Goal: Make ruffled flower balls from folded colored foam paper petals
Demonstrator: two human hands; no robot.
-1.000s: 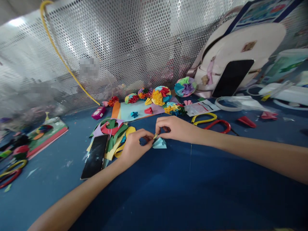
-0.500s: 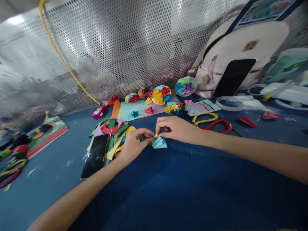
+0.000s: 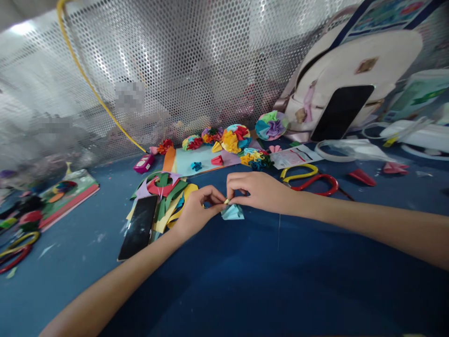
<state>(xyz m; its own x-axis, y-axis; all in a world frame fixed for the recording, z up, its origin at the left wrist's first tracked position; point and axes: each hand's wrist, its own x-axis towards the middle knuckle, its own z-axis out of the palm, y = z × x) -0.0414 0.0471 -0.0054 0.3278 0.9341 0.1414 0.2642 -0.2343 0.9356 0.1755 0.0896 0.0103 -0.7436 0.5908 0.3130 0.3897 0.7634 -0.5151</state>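
My left hand (image 3: 201, 209) and my right hand (image 3: 257, 191) meet in the middle of the view, fingertips pinched together. Between them is a light-blue folded piece (image 3: 233, 212), apparently felt, hanging with its wide pleated edge downward. A small yellow bit (image 3: 227, 201) shows at its top, right at my fingertips; whether it is joined to the blue piece I cannot tell. Below my right wrist a thin thread (image 3: 279, 231) hangs down. Any needle is hidden or too small to make out.
Left of my hands, a dark phone (image 3: 139, 227) lies against coloured felt scraps (image 3: 164, 187). Behind are pleated flowers (image 3: 235, 139) on pale sheets (image 3: 185, 161). Scissors (image 3: 317, 182) with red and yellow handles lie right, before a white backpack (image 3: 354, 65) with another phone (image 3: 342, 112) leaning on it.
The light-blue piece and the fingertips of both hands have dropped slightly. My right hand's fingers have shifted a little around the yellow bit. Everything else looks the same.
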